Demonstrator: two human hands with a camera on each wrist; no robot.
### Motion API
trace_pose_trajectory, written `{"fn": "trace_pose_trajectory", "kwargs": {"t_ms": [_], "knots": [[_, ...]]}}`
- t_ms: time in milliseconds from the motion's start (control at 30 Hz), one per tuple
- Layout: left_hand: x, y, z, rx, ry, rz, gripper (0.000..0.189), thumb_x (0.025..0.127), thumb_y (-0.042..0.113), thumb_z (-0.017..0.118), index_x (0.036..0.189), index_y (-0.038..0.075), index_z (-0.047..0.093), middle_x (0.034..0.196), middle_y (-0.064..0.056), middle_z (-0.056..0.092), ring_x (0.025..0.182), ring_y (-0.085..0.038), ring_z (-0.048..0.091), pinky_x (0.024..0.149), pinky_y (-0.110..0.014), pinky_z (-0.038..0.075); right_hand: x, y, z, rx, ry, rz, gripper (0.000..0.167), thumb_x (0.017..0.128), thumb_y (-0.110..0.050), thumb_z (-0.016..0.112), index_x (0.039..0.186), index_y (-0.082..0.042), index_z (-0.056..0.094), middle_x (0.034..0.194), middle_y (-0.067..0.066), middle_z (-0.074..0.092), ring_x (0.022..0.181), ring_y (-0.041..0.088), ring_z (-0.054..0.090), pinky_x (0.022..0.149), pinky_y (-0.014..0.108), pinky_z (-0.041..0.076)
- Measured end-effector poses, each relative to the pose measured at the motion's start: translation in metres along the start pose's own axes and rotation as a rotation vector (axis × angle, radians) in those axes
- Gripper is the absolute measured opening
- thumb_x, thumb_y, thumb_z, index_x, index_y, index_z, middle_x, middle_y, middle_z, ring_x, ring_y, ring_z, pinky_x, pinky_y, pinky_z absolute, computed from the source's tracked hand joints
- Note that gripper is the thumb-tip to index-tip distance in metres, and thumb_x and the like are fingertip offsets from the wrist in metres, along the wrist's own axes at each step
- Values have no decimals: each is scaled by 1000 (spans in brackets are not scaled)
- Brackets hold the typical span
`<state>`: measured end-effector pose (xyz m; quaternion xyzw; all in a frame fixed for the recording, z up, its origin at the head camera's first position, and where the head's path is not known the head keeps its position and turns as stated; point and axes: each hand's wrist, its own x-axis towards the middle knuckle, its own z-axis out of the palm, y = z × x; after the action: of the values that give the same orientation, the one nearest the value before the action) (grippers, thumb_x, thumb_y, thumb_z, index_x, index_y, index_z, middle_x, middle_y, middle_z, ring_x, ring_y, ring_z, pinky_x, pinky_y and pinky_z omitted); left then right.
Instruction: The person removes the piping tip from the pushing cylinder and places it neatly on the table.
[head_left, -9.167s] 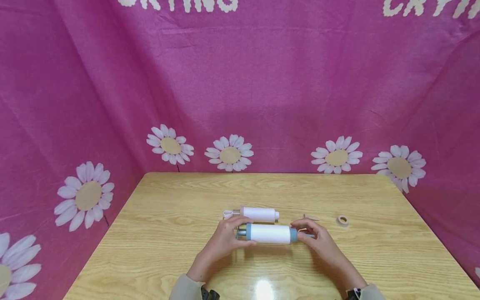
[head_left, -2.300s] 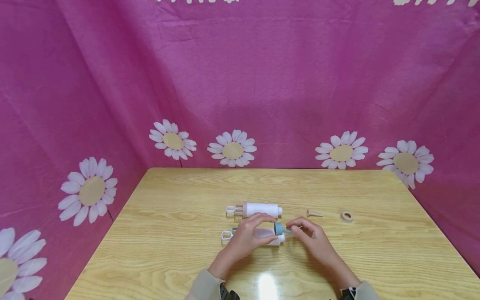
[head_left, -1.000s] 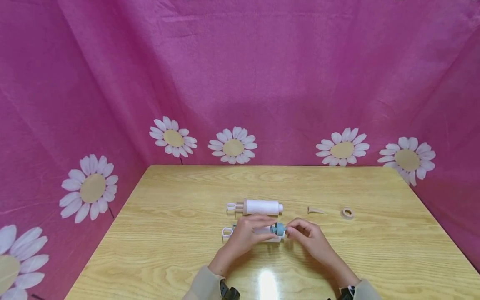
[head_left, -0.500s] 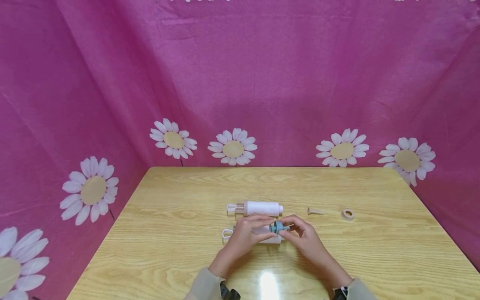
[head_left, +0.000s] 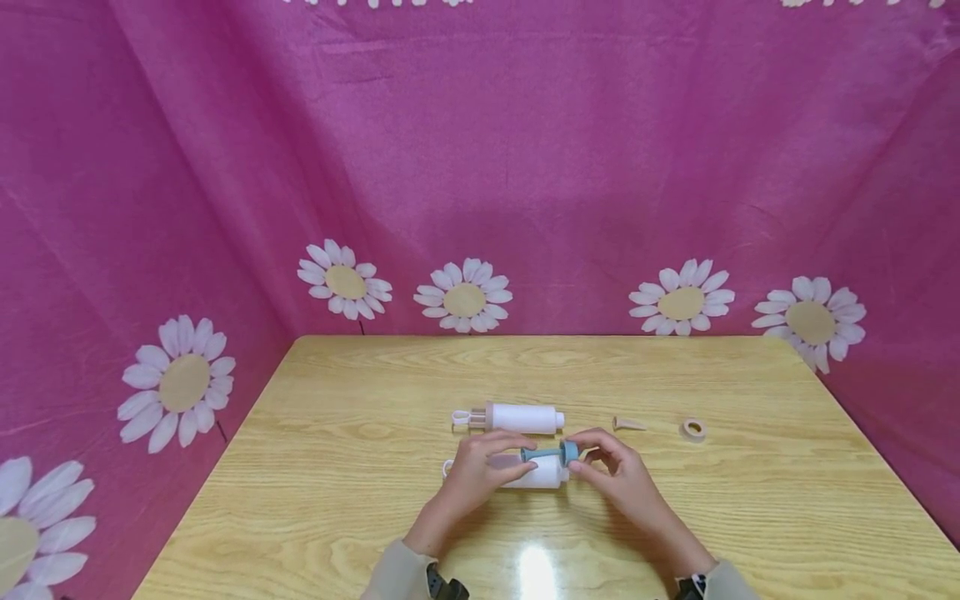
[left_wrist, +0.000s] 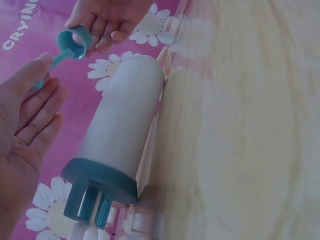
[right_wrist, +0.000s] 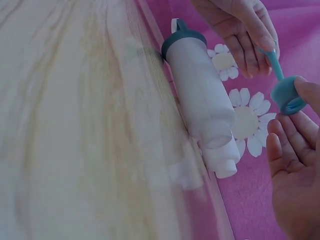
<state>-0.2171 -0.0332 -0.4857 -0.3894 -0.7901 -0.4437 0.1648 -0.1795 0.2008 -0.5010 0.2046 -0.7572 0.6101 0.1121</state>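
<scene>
In the head view my left hand (head_left: 476, 467) pinches the flared end of a slim teal nozzle (head_left: 542, 453) between thumb and fingertips. My right hand (head_left: 618, 471) holds a teal ring cap (head_left: 569, 453) by its edge. The nozzle's thin end reaches the cap's opening, as the left wrist view of the ring cap (left_wrist: 64, 42) also shows. Both pieces are held over a white syringe-like barrel (head_left: 546, 475) lying on its side. Its teal collar (left_wrist: 100, 175) shows in the left wrist view; the left hand partly covers this barrel in the head view.
Behind lies a second white barrel (head_left: 525, 418) with a beige collar and a looped plunger handle. To its right are a beige nozzle (head_left: 628, 424) and a beige ring (head_left: 686, 431). A pink flowered cloth (head_left: 570, 167) hangs behind the wooden table (head_left: 360, 400).
The teal cap and nozzle have come off the barrel, which now lies down. Over the last second the left hand has moved left, drawing the nozzle back through the cap.
</scene>
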Motion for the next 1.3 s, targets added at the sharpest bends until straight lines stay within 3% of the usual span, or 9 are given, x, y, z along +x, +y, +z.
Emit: {"fn": "trace_pose_trajectory", "kwargs": {"t_ms": [300, 533, 767, 1000, 1100, 1300], "knots": [[-1, 1, 1, -40, -8, -63, 20, 81, 15, 79, 100, 7, 76, 100, -4, 77, 97, -17, 72, 90, -28, 57, -6, 0, -12, -10, 9, 24, 28, 88, 3, 66, 116, 5, 62, 112, -17, 62, 95, -1, 58, 80, 15, 51], [3, 5, 10, -66, -25, -111, 21, 82, 16, 78, 101, 7, 75, 103, -5, 76, 100, -18, 71, 93, -29, 56, -11, 0, -25, -38, 29, 54, 28, 89, 1, 66, 117, 4, 62, 112, -18, 61, 93, 1, 59, 81, 14, 50], [8, 7, 25, -70, -32, -143, 22, 82, 18, 78, 102, 8, 76, 106, -6, 76, 101, -18, 71, 94, -29, 55, -20, 1, -42, -59, 58, 81, 28, 89, 0, 66, 117, 1, 63, 119, -2, 62, 94, 1, 60, 82, 14, 51], [15, 12, 41, -84, -42, -119, 19, 82, 17, 78, 99, 10, 75, 103, -6, 76, 100, -18, 71, 94, -26, 55, -30, 2, -65, -126, 77, 132, 27, 91, -3, 65, 118, 1, 61, 113, -20, 61, 91, 1, 59, 79, 14, 51], [18, 15, 48, -114, -50, -118, 18, 82, 17, 78, 99, 10, 75, 101, -6, 76, 96, -17, 71, 91, -26, 56, -35, 2, -73, -157, 89, 158, 27, 92, -5, 65, 118, 0, 62, 111, -23, 60, 90, 0, 59, 77, 15, 52], [24, 22, 63, -215, -73, -159, 18, 82, 12, 78, 98, 6, 74, 99, -11, 75, 76, -20, 72, 71, -24, 60, -43, 1, -88, -206, 111, 198, 27, 93, -9, 65, 119, -2, 62, 110, -24, 60, 90, -1, 58, 76, 16, 52]]}}
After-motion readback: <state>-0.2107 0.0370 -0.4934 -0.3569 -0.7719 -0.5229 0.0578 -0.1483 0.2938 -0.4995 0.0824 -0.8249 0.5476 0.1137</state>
